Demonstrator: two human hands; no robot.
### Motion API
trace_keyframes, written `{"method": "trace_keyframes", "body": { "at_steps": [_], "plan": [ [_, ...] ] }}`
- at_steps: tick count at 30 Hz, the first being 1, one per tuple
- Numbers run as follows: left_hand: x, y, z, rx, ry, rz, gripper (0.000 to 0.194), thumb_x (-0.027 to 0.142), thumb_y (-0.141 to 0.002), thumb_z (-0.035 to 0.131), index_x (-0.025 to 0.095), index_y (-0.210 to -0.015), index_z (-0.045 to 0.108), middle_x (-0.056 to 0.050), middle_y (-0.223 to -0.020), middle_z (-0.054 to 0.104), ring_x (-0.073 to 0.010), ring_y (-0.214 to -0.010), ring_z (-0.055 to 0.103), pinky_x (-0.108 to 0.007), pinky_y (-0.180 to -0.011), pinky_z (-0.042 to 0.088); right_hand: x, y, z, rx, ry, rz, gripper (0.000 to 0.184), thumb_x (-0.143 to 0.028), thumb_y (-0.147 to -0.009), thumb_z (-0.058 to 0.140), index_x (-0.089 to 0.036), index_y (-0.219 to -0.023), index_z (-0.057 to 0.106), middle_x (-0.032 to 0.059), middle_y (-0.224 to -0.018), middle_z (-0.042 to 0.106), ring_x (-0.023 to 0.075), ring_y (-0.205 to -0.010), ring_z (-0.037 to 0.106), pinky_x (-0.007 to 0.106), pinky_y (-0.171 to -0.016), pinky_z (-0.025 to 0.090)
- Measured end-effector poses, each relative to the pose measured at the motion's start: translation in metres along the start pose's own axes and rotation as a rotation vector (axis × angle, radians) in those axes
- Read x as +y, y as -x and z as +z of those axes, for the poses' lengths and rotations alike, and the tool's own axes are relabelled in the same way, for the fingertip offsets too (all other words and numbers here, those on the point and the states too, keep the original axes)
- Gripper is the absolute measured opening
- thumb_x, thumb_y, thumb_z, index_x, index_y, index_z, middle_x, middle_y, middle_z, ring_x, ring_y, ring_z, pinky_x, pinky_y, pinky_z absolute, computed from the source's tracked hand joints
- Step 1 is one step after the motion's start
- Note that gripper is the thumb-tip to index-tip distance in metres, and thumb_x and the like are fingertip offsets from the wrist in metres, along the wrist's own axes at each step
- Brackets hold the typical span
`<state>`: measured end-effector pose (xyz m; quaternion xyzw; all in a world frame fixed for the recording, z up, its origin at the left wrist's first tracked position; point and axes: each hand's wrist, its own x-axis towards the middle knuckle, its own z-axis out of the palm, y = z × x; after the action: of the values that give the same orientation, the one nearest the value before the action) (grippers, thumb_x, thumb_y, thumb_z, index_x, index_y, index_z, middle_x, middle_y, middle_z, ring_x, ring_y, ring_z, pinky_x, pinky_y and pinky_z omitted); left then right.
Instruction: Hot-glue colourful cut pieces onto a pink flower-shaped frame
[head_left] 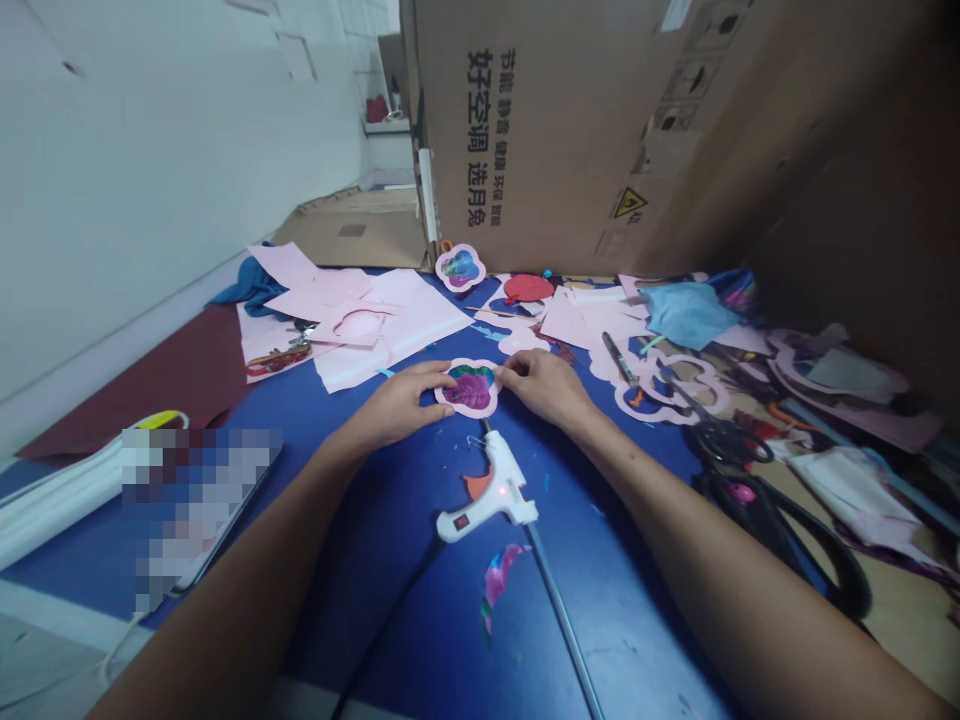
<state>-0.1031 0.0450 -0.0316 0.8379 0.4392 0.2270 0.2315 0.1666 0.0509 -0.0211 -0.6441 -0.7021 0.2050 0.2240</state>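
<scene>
Between my two hands is a pink flower-shaped paper frame [471, 410] with shiny purple and green fabric [472, 388] showing in its middle. My left hand [405, 402] grips its left edge, thumb and fingers around the rim. At the upper right edge, my right hand [546, 385] pinches the rim between thumb and fingertips. Just below lies a white glue gun [491, 495] with an orange trigger, its nozzle pointing at the frame and a long glue stick out of its back. A curved scrap of shiny fabric [499, 585] rests on the blue table nearby.
Pink paper sheets [397, 320] lie at the back left. A similar flower piece [460, 268] leans against a big cardboard box [585, 130]. Scissors [724, 440], a marker [619, 358] and paper cut-outs crowd the right. A blurred-out flat object [217, 520] is at left.
</scene>
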Motion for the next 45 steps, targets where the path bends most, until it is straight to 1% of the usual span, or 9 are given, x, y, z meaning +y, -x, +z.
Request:
{"method": "trace_keyframes", "body": {
  "at_steps": [3, 7, 11, 15, 18, 20, 28, 33, 45],
  "plan": [
    [0.000, 0.000, 0.001, 0.002, -0.017, 0.006, 0.042, 0.034, -0.091, 0.077, 0.025, -0.132, 0.080, -0.012, -0.162, 0.064, -0.0311, -0.151, 0.060, -0.052, -0.131, 0.043, -0.008, 0.003, 0.002, -0.004, 0.006, 0.064, 0.022, -0.047, -0.096, 0.077, -0.026, -0.090, 0.082, 0.0043, -0.091, 0.082, 0.0231, -0.084, 0.070, 0.033, -0.065, 0.037],
    [0.003, -0.001, 0.001, 0.017, 0.014, 0.011, 0.041, 0.033, -0.090, 0.078, 0.025, -0.130, 0.080, -0.011, -0.160, 0.066, -0.0323, -0.151, 0.059, -0.053, -0.131, 0.041, -0.010, 0.003, 0.006, 0.006, -0.035, 0.085, 0.015, -0.039, -0.094, 0.078, -0.026, -0.087, 0.081, 0.0025, -0.087, 0.080, 0.0205, -0.078, 0.067, 0.032, -0.064, 0.036],
    [0.006, -0.007, 0.001, 0.223, 0.158, -0.079, 0.060, 0.039, -0.090, 0.079, 0.022, -0.147, 0.069, -0.015, -0.161, 0.063, -0.0345, -0.152, 0.057, -0.054, -0.131, 0.041, -0.002, -0.001, 0.007, 0.027, -0.170, -0.038, 0.019, -0.034, -0.095, 0.072, -0.023, -0.080, 0.075, 0.0019, -0.079, 0.076, 0.0180, -0.071, 0.061, 0.030, -0.064, 0.036],
    [0.007, -0.013, 0.002, 0.324, 0.492, -0.232, 0.076, 0.036, -0.083, 0.087, 0.019, -0.152, 0.061, -0.019, -0.155, 0.066, -0.0332, -0.135, 0.070, -0.049, -0.114, 0.056, -0.002, -0.003, 0.008, 0.026, -0.271, -0.188, 0.021, -0.036, -0.093, 0.070, -0.022, -0.077, 0.072, 0.0009, -0.074, 0.071, 0.0174, -0.068, 0.055, 0.030, -0.064, 0.035],
    [0.010, -0.012, 0.002, 0.319, 0.729, -0.345, 0.067, 0.035, -0.082, 0.090, 0.017, -0.142, 0.067, -0.012, -0.115, 0.082, -0.0259, -0.102, 0.080, -0.040, -0.096, 0.064, -0.006, 0.000, 0.009, 0.025, -0.325, -0.232, 0.021, -0.038, -0.092, 0.069, -0.022, -0.079, 0.073, 0.0005, -0.074, 0.070, 0.0175, -0.069, 0.054, 0.031, -0.066, 0.037],
    [0.013, -0.011, 0.001, 0.316, 0.833, -0.430, 0.058, 0.034, -0.081, 0.092, 0.017, -0.132, 0.072, -0.007, -0.093, 0.081, -0.0222, -0.084, 0.080, -0.034, -0.083, 0.066, -0.008, 0.001, 0.010, 0.027, -0.353, -0.238, 0.023, -0.040, -0.092, 0.068, -0.022, -0.079, 0.072, 0.0001, -0.073, 0.068, 0.0176, -0.068, 0.053, 0.031, -0.066, 0.036],
    [0.024, -0.011, -0.002, 0.231, 0.932, -0.614, 0.026, 0.025, -0.086, 0.088, 0.013, -0.105, 0.074, -0.007, -0.078, 0.079, -0.0162, -0.059, 0.073, -0.028, -0.063, 0.066, 0.000, -0.005, 0.014, 0.010, -0.528, -0.172, 0.029, -0.049, -0.086, 0.069, -0.022, -0.074, 0.065, -0.0014, -0.069, 0.063, 0.0156, -0.063, 0.049, 0.031, -0.062, 0.034],
    [0.027, -0.012, 0.000, 0.280, 0.956, -0.607, 0.019, 0.015, -0.084, 0.085, 0.014, -0.100, 0.074, -0.005, -0.072, 0.077, -0.0156, -0.056, 0.072, -0.028, -0.062, 0.066, -0.001, -0.004, 0.012, -0.021, -0.600, -0.149, 0.036, -0.056, -0.084, 0.074, -0.023, -0.075, 0.066, -0.0010, -0.069, 0.064, 0.0163, -0.065, 0.051, 0.031, -0.063, 0.039],
    [0.021, -0.011, 0.004, 0.284, 1.007, -0.559, 0.037, 0.016, -0.076, 0.093, 0.014, -0.108, 0.075, -0.008, -0.087, 0.082, -0.0183, -0.068, 0.077, -0.031, -0.070, 0.069, -0.004, -0.003, 0.009, -0.070, -0.685, -0.086, 0.047, -0.067, -0.076, 0.078, -0.024, -0.068, 0.061, -0.0009, -0.064, 0.060, 0.0158, -0.061, 0.048, 0.031, -0.061, 0.039]
  ]
}}
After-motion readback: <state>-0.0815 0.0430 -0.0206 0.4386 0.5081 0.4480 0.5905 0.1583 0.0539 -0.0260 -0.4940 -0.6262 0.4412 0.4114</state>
